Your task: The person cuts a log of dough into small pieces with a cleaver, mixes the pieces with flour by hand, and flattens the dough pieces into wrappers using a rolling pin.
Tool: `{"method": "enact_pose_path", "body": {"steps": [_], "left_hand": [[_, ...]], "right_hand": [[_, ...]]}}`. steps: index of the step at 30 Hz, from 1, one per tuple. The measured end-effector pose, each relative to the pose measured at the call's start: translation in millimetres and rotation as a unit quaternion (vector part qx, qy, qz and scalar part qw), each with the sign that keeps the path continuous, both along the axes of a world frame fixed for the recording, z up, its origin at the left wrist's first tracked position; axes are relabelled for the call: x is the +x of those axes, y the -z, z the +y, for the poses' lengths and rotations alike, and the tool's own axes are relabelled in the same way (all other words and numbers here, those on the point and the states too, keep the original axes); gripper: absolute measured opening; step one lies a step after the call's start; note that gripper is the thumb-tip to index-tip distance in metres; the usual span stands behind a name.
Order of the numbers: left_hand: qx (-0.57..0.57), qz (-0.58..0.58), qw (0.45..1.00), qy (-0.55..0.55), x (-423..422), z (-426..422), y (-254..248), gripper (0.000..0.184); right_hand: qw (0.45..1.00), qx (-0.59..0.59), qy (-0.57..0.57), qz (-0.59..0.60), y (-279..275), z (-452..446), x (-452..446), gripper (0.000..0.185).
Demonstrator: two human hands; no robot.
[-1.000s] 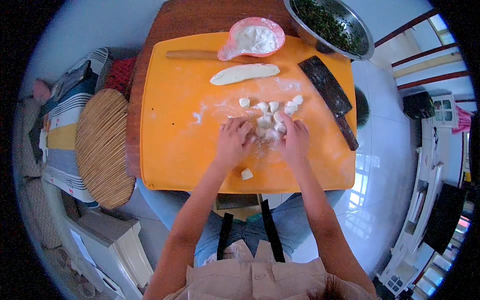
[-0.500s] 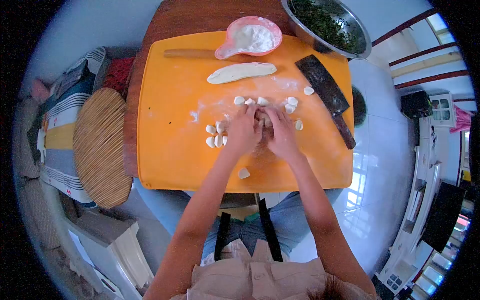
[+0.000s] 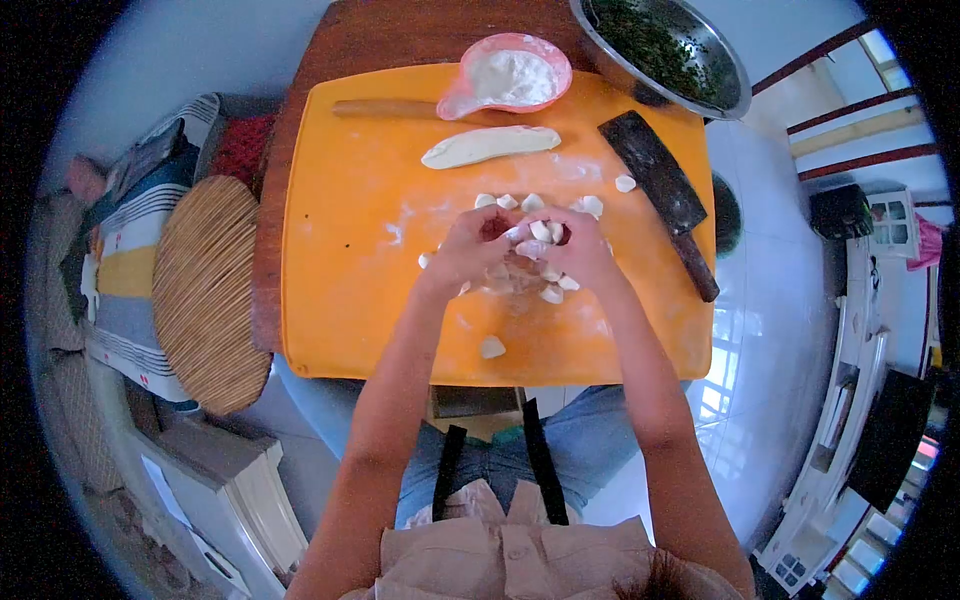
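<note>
Over the middle of an orange board [image 3: 360, 310], my left hand [image 3: 478, 245] and my right hand [image 3: 578, 245] meet with curled fingers. White dough pieces [image 3: 545, 232] are gathered between them, mostly in my right hand's grasp. What my left fingers grip, if anything, is partly hidden. Several small dough pieces lie around the hands, one [image 3: 492, 347] alone near the front edge and one [image 3: 625, 184] beside the cleaver [image 3: 655, 175]. A long white dough roll [image 3: 490, 147] rests behind the hands.
A pink bowl of white flour [image 3: 512, 78] overlaps a wooden rolling pin [image 3: 385, 109] at the back. A metal bowl of chopped greens [image 3: 665, 55] stands at the back right. Left of the table is a round woven mat [image 3: 205, 295].
The hands spread over the board and came back together, and dough pieces are now lifted between them. Loose pieces around the hands have shifted, with one now beside the cleaver.
</note>
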State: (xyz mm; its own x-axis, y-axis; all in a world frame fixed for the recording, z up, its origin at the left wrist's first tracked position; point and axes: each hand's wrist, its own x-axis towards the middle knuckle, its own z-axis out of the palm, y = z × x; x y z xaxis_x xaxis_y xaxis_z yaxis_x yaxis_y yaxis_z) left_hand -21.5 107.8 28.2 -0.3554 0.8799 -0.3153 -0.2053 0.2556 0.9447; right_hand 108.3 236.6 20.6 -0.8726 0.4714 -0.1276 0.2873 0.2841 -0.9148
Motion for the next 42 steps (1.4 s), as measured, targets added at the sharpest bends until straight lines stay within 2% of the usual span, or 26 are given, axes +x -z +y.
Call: {"method": "enact_pose_path", "body": {"steps": [2,4,6,7,9,12,13,14,15,18,19,20,21,24,25,28,29,30,32,34,36,37,40,42], "left_hand": [[0.035,-0.027,0.999,-0.024,-6.9,-4.6,19.0,0.014],[0.047,-0.083,0.994,-0.048,-5.5,-5.4,14.4,0.013],[0.036,-0.165,0.983,-0.077,1.0,-7.5,5.2,0.013],[0.033,-0.155,0.985,-0.074,0.4,-9.1,7.6,0.012],[0.025,-0.136,0.988,-0.067,-1.0,-13.8,16.8,0.013],[-0.051,0.089,0.989,-0.107,-5.3,-17.4,23.4,0.015],[-0.018,0.269,0.959,-0.088,-4.9,-17.7,22.8,0.016],[0.015,0.44,0.895,-0.067,-3.9,-18.8,21.6,0.017],[0.046,0.596,0.801,-0.044,-2.5,-19.9,16.2,0.018],[0.028,0.488,0.868,-0.091,16.5,-10.0,-4.8,0.018],[0.006,0.341,0.938,-0.064,19.5,-5.3,-13.7,0.02],[-0.017,0.184,0.982,-0.037,22.6,-1.3,-21.9,0.021],[-0.04,0.02,0.999,-0.009,25.2,-0.4,-25.3,0.023],[0.065,-0.139,0.987,-0.054,12.6,-4.0,-10.1,0.024],[0.048,-0.145,0.986,-0.066,4.4,-4.1,-6.3,0.027],[0.061,0.007,0.994,-0.086,-8.7,-14.0,-13.1,0.028],[0.02,0.237,0.97,-0.046,-11.2,-18.7,-19.1,0.032],[0.025,0.348,0.935,-0.069,-15.1,-25.5,-17.0,0.034],[0.036,0.555,0.824,-0.107,-33.6,-46.6,-5.0,0.037],[-0.088,0.457,0.874,-0.143,-38.1,-72.4,-1.9,0.033],[-0.231,0.373,0.886,-0.15,-27.2,-89.2,-16.0,0.03],[-0.204,0.389,0.889,-0.128,-17.8,-95.6,-12.6,0.028],[-0.143,0.437,0.883,-0.089,3.8,-100.2,6.6,0.025],[-0.124,0.466,0.871,-0.096,10.5,-98.6,11.1,0.027]], "right_hand": [[0.997,-0.07,-0.026,-0.025,-3.4,4.1,-2.8,0.031],[0.993,-0.104,-0.05,-0.039,-9.9,5.2,-3.8,0.033],[0.994,-0.086,-0.043,0.059,-3.8,-1.5,-4.3,0.029],[0.99,-0.077,-0.04,0.107,0.6,-4.3,-5.3,0.028],[0.997,-0.006,-0.056,0.054,5.4,0.8,-2.1,0.028],[0.997,0.049,-0.04,-0.04,1.7,2.3,5.3,0.033],[0.995,0.058,-0.028,-0.072,-0.8,1.9,7.5,0.035],[0.995,0.084,-0.03,-0.047,1.1,2.4,9.3,0.038],[0.993,0.108,-0.034,-0.022,2.9,2.0,10.3,0.042],[0.99,0.141,-0.032,0.007,-6.9,-7.0,10.3,0.049],[0.989,0.146,-0.029,0.009,-15.1,-10.6,8.4,0.05],[0.991,0.13,-0.015,0.026,-18.6,-13.0,7.2,0.051],[0.993,0.112,-0.003,0.041,-21.0,-15.8,7.0,0.052],[0.997,0.016,0.023,0.068,-32.3,-14.8,6.9,0.05],[0.997,-0.023,0.03,0.073,-33.8,-11.5,6.9,0.048],[0.996,0.01,0.085,0.032,-18.7,-0.1,4.6,0.042],[0.98,0.194,0.046,0.016,-14.1,-1.0,4.8,0.039],[0.962,0.272,0.027,0.005,-10.3,-6.9,5.8,0.039],[0.905,0.425,-0.011,-0.014,-0.8,-24.4,9.9,0.04],[0.929,0.365,-0.061,0.029,7.1,-58.0,6.8,0.033],[0.941,0.319,-0.107,0.047,8.9,-93.2,-5.7,0.033],[0.945,0.295,-0.13,0.057,10.4,-102.9,-10.4,0.034],[0.934,0.356,-0.029,0.02,23.4,-100.2,-14.1,0.034],[0.956,0.292,0.024,0.019,22.0,-88.2,-4.9,0.032]]}}
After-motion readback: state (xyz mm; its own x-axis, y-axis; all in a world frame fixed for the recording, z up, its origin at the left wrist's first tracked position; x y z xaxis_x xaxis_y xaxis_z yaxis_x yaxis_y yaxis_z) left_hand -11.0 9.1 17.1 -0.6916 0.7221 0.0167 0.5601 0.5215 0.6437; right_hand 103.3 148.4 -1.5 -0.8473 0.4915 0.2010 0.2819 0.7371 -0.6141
